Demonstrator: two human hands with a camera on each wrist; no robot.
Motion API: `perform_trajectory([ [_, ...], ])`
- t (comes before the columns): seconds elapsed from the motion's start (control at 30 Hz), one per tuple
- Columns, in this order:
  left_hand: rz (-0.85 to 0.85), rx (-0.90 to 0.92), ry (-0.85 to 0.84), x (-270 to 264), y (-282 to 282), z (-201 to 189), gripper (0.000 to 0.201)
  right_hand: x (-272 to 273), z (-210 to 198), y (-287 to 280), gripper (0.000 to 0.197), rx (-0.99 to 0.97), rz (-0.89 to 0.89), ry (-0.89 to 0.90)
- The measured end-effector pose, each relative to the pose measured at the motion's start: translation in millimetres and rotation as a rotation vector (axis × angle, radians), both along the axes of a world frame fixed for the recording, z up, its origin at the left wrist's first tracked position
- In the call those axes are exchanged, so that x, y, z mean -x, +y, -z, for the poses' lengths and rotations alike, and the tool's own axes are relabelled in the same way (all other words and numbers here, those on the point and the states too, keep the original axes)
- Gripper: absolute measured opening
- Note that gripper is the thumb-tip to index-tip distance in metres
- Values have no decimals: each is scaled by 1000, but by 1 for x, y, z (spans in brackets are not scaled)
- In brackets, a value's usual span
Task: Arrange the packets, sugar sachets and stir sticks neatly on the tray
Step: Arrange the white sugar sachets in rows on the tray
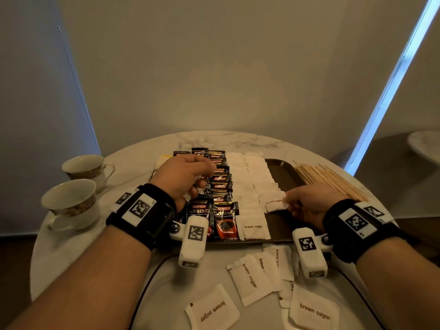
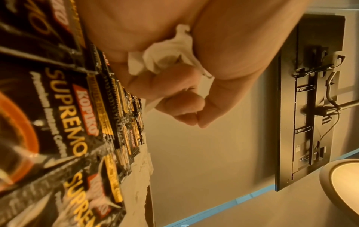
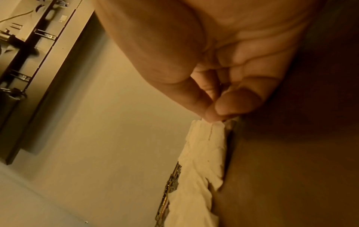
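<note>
- A dark tray fills the centre of the head view on a round marble table; its left edge is hidden under the left hand, so what lies there cannot be read.
- Two columns of black coffee packets overlap like shingles at centre frame; they look glossy and slippery, light, best taken by a crimped edge.
- Two rows of white sugar sachets lie just right of the packets; the right row stops short, leaving bare tray below it.
- Loose sachets lie scattered off the tray at lower centre; paper, soft, light, likely to crease, so a corner pinch suits them.
- Wooden stir sticks sit in a bundle at right of centre, beside the tray's right rim; thin, stiff, probably prone to roll or snap.
- The left hand hovers over the packets, fingers clenched around crumpled white paper; whether that is sachets cannot be told.
- The right hand pinches the corner of one sachet at the near end of the right row, thumb against fingertips.
- Two teacups stand at left of frame.
</note>
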State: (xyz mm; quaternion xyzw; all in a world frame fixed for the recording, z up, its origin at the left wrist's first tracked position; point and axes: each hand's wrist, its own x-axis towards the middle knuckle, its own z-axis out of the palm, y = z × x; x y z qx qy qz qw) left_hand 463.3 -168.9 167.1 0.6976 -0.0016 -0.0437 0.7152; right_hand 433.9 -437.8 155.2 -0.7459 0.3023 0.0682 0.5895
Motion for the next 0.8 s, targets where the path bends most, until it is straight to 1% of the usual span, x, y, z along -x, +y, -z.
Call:
perform_trajectory([
  [0.13,-3,-1,6,-1,1,1,5,-1,0,1,20,34,-20,14],
  [0.4,-6,34,3,1,0,-4,7,4,-2,5,15,81,-46,-54],
  [0.53,-3,54,4,2,0,-7,8,4,-6,10,13,24,-25,-201],
  [0.6,0,55,9,2,-1,-7,10,3,-10,17,13,-35,-53,-267],
  [0.63,0,55,13,2,-1,-6,13,1,-12,21,13,-61,-75,-273],
  [0.7,2,75,29,2,-2,-6,18,-2,-14,28,13,-82,-120,-226],
  [0.8,33,190,76,1,-2,-5,24,-4,-13,32,15,-81,-163,-137],
])
